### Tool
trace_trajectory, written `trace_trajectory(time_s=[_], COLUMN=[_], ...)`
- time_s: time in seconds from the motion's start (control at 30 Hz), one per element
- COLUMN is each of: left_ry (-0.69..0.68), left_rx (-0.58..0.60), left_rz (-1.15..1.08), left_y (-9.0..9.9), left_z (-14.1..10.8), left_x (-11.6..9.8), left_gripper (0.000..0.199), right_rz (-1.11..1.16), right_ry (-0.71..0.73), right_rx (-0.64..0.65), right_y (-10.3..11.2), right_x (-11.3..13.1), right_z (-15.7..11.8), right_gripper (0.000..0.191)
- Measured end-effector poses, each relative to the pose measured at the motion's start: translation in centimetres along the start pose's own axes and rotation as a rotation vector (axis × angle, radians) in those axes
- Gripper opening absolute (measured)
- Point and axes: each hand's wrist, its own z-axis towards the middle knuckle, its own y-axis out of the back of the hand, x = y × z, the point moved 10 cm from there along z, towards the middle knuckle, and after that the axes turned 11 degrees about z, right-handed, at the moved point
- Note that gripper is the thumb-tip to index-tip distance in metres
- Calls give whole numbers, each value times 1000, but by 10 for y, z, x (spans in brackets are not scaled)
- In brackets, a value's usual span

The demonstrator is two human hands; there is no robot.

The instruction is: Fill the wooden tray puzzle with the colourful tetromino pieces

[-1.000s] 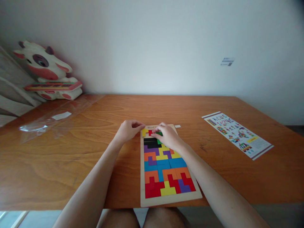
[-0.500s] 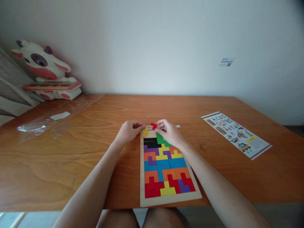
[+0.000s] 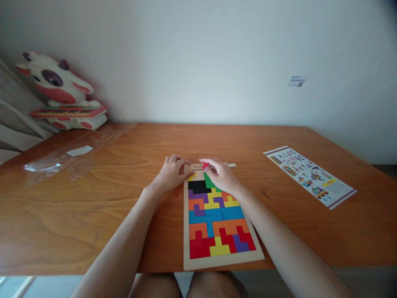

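Note:
A wooden puzzle board (image 3: 223, 261) lies on the table, its lower and middle parts filled with coloured block pieces. My left hand (image 3: 171, 173) is at the board's far left corner, thumb on a yellow piece (image 3: 192, 176) and fingers apart. Over the far right part, my right hand (image 3: 219, 173) pinches a small red piece (image 3: 205, 166). Below it a green piece (image 3: 211, 183) is partly covered by that hand. Black pieces (image 3: 198, 187) lie across the left of the board, under the yellow one.
A printed instruction sheet (image 3: 310, 176) lies on the table (image 3: 173, 142) at the right. Clear plastic wrapping (image 3: 52, 165) with a white paper (image 3: 80, 151) is at the left. A cow toy keyboard (image 3: 70, 111) stands at the back left.
My right hand has drawn the red piece slightly right and turned it. The fingers of my left hand have spread, and its thumb has moved down onto the yellow piece. The black pieces sit closer together.

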Motion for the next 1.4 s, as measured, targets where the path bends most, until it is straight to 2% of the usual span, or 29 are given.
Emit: trace_trajectory(time_s=[0.1,0.23,0.37,0.47,0.67,0.8,0.93,1.03,1.13,1.27,1.4], left_ry=[-21,-43,-101,-148,-105,-94,-74,2,81,86,56], left_rx=[28,1,-29,-31,20,22,34,39,66,119,131], left_rz=[11,-41,-125,-100,-108,-122,-150,-276,-524,-757,-805], left_y=[-1,5,10,7,0,2,1,2,0,-5,-7], left_z=[-1,1,3,2,2,2,2,3,3,3,3], left_x=[0,-6,-17,-21,-14,-14,-12,-8,-9,-17,-20], left_gripper=[34,30,26,25,25,25,24,26,34,39,36], right_rz=[26,30,20,-13,-3,16,-40,-19,60,164,204], right_ry=[-25,-48,-12,-33,-28,5,-1,30,32,-10,-28], right_rx=[-22,-4,60,81,74,127,72,36,27,15,31], right_y=[5,4,-5,-6,0,-4,0,3,2,0,-3], right_x=[-3,-7,-4,-6,-2,2,-1,1,3,2,1], right_z=[-1,-2,-2,-2,-4,-5,-3,-3,-3,-4,-5], right_gripper=[33,42,28,23,14,18,14,12,13,16,28])
